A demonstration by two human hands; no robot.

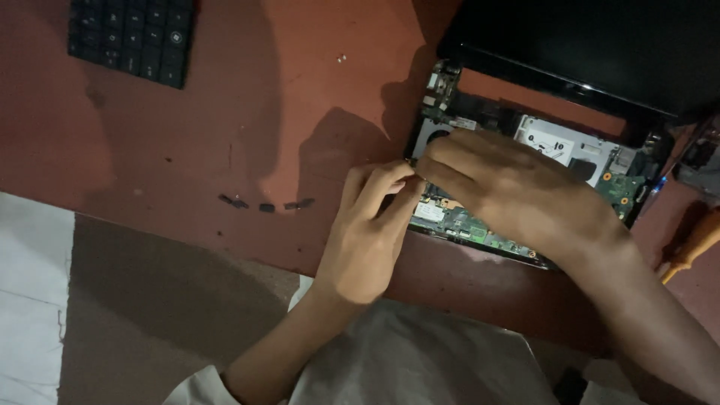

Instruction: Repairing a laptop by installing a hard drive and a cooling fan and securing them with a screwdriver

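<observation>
Reddish-brown table (225, 112) bears an opened laptop (525, 157), circuit board exposed. Left hand (371, 232) and right hand (510, 187) meet at its left edge, fingertips pinched together; what they grip cannot be told. Detached keyboard (135, 37) lies well apart, small dark parts (266, 204) alongside.

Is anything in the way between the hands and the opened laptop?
Nothing visible. Both the left hand and right hand already rest on the open laptop base, fingers meeting at its left edge.
</observation>
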